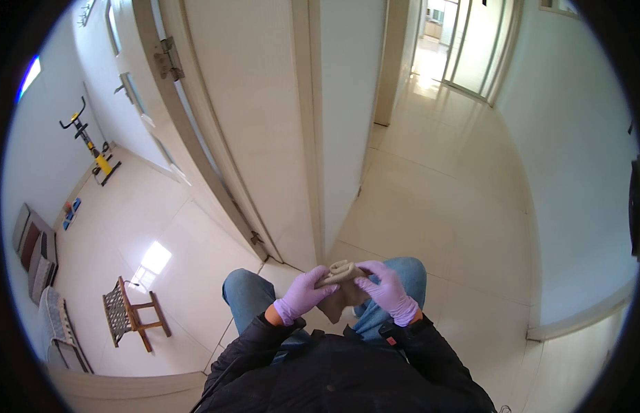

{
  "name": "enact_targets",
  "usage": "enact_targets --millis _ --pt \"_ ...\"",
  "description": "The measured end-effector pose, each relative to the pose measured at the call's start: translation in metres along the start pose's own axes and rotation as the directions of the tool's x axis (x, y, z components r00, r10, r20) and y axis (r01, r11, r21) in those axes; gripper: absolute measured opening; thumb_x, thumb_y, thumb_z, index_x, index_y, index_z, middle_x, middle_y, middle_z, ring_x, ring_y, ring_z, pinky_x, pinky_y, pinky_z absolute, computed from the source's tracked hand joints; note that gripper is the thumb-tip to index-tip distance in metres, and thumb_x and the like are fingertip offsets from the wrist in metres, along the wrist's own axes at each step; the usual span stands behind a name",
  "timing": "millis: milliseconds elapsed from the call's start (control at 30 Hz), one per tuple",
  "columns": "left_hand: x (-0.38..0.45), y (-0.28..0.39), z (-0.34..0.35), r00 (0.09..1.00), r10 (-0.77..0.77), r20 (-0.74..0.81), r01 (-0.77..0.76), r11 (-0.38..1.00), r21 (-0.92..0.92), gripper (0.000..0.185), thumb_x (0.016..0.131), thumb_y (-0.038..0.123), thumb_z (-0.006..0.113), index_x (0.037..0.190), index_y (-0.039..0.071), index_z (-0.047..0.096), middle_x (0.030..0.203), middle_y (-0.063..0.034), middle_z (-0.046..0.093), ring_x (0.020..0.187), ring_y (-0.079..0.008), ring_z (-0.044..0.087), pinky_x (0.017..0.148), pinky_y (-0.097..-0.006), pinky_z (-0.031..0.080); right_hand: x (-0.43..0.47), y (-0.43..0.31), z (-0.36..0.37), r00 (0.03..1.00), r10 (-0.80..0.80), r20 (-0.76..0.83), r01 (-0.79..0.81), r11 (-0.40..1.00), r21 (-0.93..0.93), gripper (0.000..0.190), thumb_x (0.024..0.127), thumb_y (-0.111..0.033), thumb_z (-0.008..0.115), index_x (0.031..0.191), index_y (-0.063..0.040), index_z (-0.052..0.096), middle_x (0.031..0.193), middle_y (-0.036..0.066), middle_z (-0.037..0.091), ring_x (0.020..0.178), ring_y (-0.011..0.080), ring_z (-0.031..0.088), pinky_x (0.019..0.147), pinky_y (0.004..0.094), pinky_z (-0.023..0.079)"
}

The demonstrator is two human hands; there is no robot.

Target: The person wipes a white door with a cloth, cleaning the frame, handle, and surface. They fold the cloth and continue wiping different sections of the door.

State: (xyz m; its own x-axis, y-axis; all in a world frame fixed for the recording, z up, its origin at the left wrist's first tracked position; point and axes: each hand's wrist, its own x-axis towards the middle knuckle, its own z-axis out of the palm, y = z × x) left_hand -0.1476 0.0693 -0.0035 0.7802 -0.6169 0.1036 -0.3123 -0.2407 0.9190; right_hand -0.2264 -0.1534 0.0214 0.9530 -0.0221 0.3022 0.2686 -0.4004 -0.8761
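Note:
Between my two gloved hands is a tan cloth [343, 297], its upper part folded over and a loose corner hanging down. My left hand [304, 294], in a thin purple glove, pinches the cloth's left side. On the other side my right hand [387, 290], gloved alike, grips the upper right of the fold. The cloth is held above the floor, between my bent knees in blue jeans. Part of the fold is hidden behind my fingers.
Close ahead stand a door frame [248, 103] and an open door [160, 113] with metal hinges. A folding stool [137, 314] and a yellow exercise bike [95, 149] are in the room at left. A tiled corridor [444, 206] runs ahead right to a sliding door [472, 49].

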Motion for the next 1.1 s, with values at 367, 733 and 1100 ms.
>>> enact_targets --millis 367,733,1100 --pt "0.029 0.022 0.011 0.996 -0.076 -0.054 0.077 0.997 0.018 0.031 0.092 0.024 0.071 0.111 0.001 0.065 0.092 -0.0068 0.067 0.088 -0.0118 0.061 0.079 -0.0284 0.051 -0.004 0.042 -0.008 0.997 0.076 0.012 -0.077 0.977 0.201 0.05 0.094 -0.02 0.07 0.137 -0.002 0.053 0.125 0.014 0.065 0.111 0.0195 0.063 0.096 0.0303 0.049" --pt "0.086 -0.045 0.034 0.938 -0.316 0.144 0.334 0.936 -0.116 0.033 0.098 0.027 0.064 0.115 -0.002 0.063 0.098 -0.0057 0.067 0.09 -0.0106 0.058 0.08 -0.0276 0.05 0.044 0.135 0.016 0.751 0.547 0.37 -0.623 0.398 0.674 0.054 0.101 -0.049 0.051 0.131 -0.005 0.057 0.123 0.003 0.06 0.115 0.013 0.054 0.1 0.0305 0.043" --pt "0.172 -0.088 0.057 0.676 -0.642 0.363 0.703 0.71 -0.054 0.039 0.096 0.027 0.065 0.123 -0.001 0.063 0.112 -0.0077 0.068 0.105 -0.0136 0.061 0.093 -0.0289 0.049 0.083 0.22 0.016 0.618 0.503 0.604 -0.781 0.305 0.545 0.052 0.103 -0.044 0.05 0.133 -0.002 0.059 0.131 0.008 0.061 0.117 0.015 0.054 0.105 0.0299 0.04"
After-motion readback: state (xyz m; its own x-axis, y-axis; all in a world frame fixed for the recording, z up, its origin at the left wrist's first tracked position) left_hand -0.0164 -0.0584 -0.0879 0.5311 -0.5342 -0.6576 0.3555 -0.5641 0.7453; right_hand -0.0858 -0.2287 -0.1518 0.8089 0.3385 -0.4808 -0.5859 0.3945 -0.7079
